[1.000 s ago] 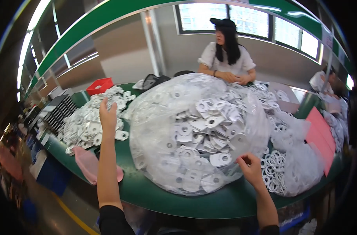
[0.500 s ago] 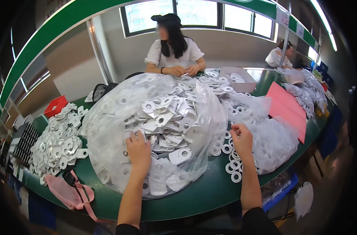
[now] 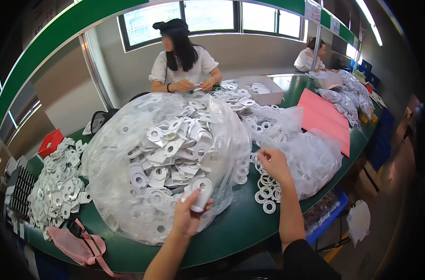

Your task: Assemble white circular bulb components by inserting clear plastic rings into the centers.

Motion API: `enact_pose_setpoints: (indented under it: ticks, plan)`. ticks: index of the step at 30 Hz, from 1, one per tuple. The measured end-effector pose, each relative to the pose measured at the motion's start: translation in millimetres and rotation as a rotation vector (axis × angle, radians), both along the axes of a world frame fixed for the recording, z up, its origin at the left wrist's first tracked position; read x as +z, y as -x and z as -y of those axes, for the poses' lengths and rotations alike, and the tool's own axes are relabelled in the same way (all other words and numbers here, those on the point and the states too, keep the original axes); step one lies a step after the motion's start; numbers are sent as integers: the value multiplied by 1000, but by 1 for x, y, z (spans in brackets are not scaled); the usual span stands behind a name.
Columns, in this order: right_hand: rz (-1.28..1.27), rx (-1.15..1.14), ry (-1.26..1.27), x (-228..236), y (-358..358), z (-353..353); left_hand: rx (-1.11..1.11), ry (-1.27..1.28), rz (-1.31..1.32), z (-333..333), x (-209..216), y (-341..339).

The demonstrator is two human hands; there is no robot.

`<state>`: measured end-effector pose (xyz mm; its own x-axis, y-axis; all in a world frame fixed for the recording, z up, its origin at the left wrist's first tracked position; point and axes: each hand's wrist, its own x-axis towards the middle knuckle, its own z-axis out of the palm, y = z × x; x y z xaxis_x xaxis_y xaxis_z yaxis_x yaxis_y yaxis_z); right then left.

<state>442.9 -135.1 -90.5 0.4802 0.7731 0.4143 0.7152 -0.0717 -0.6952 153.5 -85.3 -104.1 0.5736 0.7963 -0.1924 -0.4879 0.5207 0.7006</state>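
Note:
My left hand (image 3: 189,217) is closed round a flat white plastic plate (image 3: 204,185) with a rounded end and a round hole, tilted up over the near side of a big clear plastic bag (image 3: 111,186). Many similar white plates (image 3: 175,144) fill the bag's open middle. To the right, my right hand (image 3: 274,164) has its fingers pinched together at the loose white rings (image 3: 265,192). What lies between those fingertips, if anything, is too small to make out.
Another clear bag (image 3: 315,163) lies right of the rings, near a pink sheet (image 3: 322,116). At left are a heap of white pieces (image 3: 58,186), a red bin (image 3: 50,142) and a pink strap bag (image 3: 77,245). Across the table, a person (image 3: 184,65) handles pieces beside a white bin (image 3: 261,88).
My left hand has come up from the plates in the bag, toward me and right, now with a plate in it. My right hand's fingers have lowered to the rings. The view has shifted right.

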Motion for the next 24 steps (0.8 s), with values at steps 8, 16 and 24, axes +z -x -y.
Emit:
enact_pose_setpoints:
  ticks: [8, 16, 24]
  plan:
    - [-334, 668, -148, 9, 70, -5, -156, 44, -6, 15, -24, -13]
    - [34, 672, -228, 0, 88, -8, -258, -58, -106, 25, -10, -17]
    - [253, -120, 684, -1, 6, 9, -126, -79, -198, 11, -8, -15]
